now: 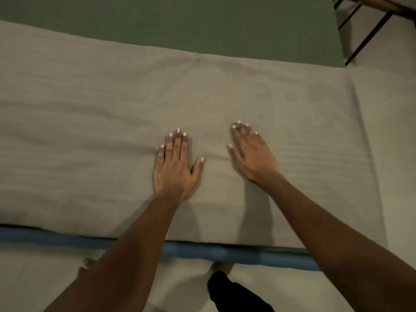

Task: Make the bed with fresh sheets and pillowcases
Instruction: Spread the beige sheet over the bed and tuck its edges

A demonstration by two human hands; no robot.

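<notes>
While both palms face down, the left hand (174,167) and right hand (253,154) press the sheet (90,122)

This looks like a bedroom in a plain home. A low bed (202,252) fills most of the view, its blue mattress edge showing along the near side under a pale beige sheet (90,113) spread flat across the top. Beyond the far side lies a plain green surface (180,19); wall or floor cannot be told. A pale floor (45,282) runs along the near side, and thin dark furniture legs (369,34) stand at the far right.
</notes>
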